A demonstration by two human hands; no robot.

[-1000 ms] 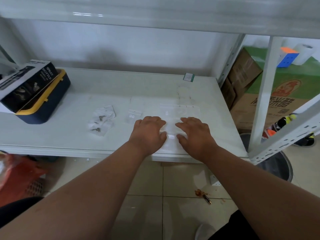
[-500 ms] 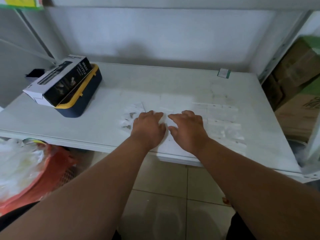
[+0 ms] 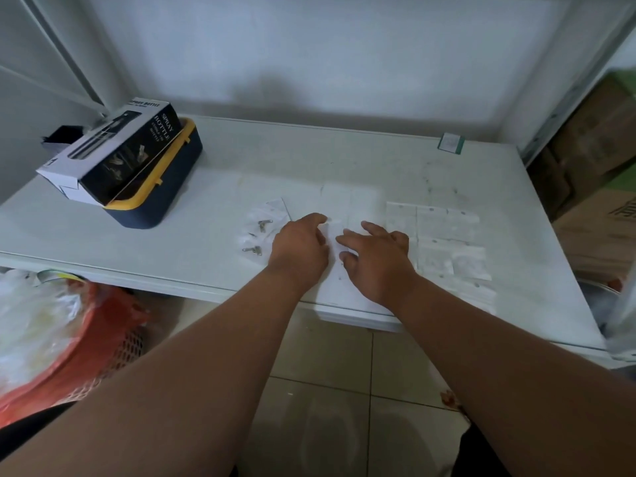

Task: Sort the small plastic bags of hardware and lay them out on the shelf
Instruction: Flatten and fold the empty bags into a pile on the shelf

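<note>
Left hand (image 3: 300,247) and right hand (image 3: 377,258) palm-down, side by side, fingers loosely spread, flat on clear plastic bag (image 3: 333,232) between fingertips. Bags with metal parts (image 3: 260,228) just left of left fingers. Laid-out row of bags (image 3: 444,242) just right of right fingers. All on white shelf (image 3: 309,160). Spray bottle box (image 3: 117,153) on navy-yellow case (image 3: 165,194) far left.

My view swung left over last second: boxes and cube at right gone from sight, spray bottle box (image 3: 117,149) now nearer centre. My left hand (image 3: 299,246) and right hand (image 3: 377,259) slid leftward off laid-out bags (image 3: 444,235), row now uncovered beside right hand. Left hand now just beside bags with metal parts (image 3: 258,228). My fingers (image 3: 375,227) spread a little wider on shelf (image 3: 206,270).
</note>
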